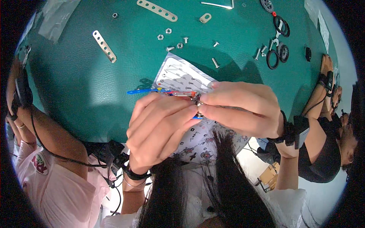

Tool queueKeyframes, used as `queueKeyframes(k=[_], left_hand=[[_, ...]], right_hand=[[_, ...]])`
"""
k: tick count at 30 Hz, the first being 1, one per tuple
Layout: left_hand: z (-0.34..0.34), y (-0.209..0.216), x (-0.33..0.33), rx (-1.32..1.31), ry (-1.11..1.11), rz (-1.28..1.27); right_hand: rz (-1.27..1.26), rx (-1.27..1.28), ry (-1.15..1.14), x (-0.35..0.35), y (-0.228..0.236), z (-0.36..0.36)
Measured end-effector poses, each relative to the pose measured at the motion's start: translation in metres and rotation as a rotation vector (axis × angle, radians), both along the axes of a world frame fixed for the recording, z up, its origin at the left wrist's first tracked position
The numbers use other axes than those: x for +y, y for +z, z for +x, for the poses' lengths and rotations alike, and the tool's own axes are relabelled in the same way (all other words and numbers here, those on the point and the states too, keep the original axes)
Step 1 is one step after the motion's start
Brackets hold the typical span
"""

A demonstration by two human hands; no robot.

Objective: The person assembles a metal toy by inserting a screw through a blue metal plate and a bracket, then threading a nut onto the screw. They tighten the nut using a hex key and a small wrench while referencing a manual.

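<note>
My left hand (pixel 161 123) is closed around a small construction-kit assembly (pixel 141 91), with a long blue strip sticking out to the left and yellow, red and metal pieces along it. Meeting it from the right, my right hand (pixel 243 108) pinches a small silvery metal part (pixel 199 108) at the assembly's right end between thumb and fingers. The fingertips hide most of that part, so its exact kind does not show. Under both hands lies a printed instruction sheet (pixel 175 70) with small drawings of parts.
Beyond the sheet, loose nuts (pixel 168 31) and screws (pixel 215 62) are scattered on the green table (pixel 72 83). Perforated metal strips (pixel 104 46) lie farther off. Black rings and wheels (pixel 283 52) sit at the right. Other people sit on both sides; a pink sleeve (pixel 64 182) shows at left.
</note>
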State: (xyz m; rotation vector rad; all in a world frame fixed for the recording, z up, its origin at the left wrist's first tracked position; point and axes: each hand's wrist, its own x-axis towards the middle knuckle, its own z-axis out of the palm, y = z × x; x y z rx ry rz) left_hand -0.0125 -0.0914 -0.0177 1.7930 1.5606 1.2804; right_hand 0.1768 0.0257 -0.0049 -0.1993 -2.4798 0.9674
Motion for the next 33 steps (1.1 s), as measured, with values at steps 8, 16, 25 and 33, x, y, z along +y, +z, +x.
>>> queueKeyframes(k=[8, 16, 25, 33], left_hand=[[0.0026, -0.004, 0.0, -0.025, 0.015, 0.023], [0.0028, -0.0035, 0.0007, -0.016, 0.008, 0.032], [0.0002, -0.0034, 0.0025, -0.096, -0.055, 0.031], [0.0002, -0.0015, 0.0042, -0.117, -0.034, 0.007]], right_hand=[[-0.192, -0.033, -0.021, 0.0001, 0.0018, -0.0048], [-0.081, 0.048, -0.013, -0.0014, -0.0048, -0.0036], [-0.278, 0.021, 0.021, 0.0034, -0.0053, -0.0044], [-0.061, 0.013, 0.054, 0.0056, -0.0043, 0.0005]])
